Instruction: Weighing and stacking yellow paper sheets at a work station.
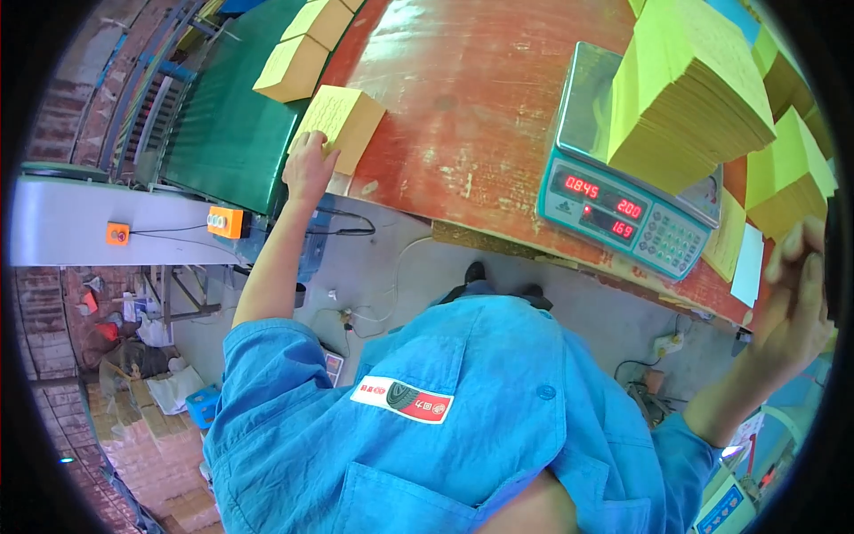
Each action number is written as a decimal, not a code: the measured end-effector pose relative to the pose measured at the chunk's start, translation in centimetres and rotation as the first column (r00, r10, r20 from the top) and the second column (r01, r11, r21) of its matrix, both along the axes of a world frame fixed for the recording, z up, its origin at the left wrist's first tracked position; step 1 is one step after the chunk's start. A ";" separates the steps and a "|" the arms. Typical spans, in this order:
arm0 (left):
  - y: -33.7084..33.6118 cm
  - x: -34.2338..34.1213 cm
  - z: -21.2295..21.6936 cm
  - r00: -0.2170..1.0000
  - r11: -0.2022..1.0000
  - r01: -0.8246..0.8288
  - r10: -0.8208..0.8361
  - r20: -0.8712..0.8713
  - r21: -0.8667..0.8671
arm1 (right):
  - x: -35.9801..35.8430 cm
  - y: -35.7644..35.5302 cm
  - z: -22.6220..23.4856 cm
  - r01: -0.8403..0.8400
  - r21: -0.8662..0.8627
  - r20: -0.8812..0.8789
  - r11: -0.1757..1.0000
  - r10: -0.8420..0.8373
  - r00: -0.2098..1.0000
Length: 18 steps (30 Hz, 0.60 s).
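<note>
My left hand [309, 167] is at the near end of a stack of yellow paper [345, 120], fingers bent over its top edge and thumb against its side. This stack lies across the border between the red tabletop [445, 116] and the green conveyor belt [227, 107]. My right hand [790, 298] is raised at the right rim, its fingers curled beside a dark shape [834, 258] that I cannot make out. A tall stack of yellow-green paper [685, 98] stands on a teal digital scale [623, 209] with lit red figures.
More paper stacks [298, 62] line the belt's far side, and others [787, 169] stand right of the scale. A white sheet [747, 265] lies by the table's front edge. Orange switch boxes [225, 222] sit on the conveyor frame. Cables [356, 222] hang and trail below.
</note>
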<state>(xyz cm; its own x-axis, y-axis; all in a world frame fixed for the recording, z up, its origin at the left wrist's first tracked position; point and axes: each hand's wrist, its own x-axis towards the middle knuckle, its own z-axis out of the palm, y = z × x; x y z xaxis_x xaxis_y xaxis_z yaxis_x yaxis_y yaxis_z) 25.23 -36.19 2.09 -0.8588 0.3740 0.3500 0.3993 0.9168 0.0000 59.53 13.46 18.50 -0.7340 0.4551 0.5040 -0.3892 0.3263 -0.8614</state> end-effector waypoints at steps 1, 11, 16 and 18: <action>0.1 -0.4 0.0 1.000 1.000 0.004 -0.004 0.002 0.008 | -0.9 -1.8 0.1 0.004 0.008 0.002 1.000 -0.004 1.000; -2.5 -2.4 1.2 0.992 0.983 0.117 -0.123 0.031 0.144 | -11.5 -14.7 -2.4 -0.313 -0.120 0.259 0.942 0.333 0.906; -1.3 0.2 5.7 0.942 0.904 0.327 -0.286 -0.176 0.277 | -20.4 -19.2 -10.1 -0.399 -0.721 0.227 0.566 0.737 0.636; 0.3 2.2 8.4 0.846 0.805 0.533 -0.507 -0.164 0.262 | -23.3 -19.8 -13.6 -0.247 -0.908 0.148 0.339 0.809 0.568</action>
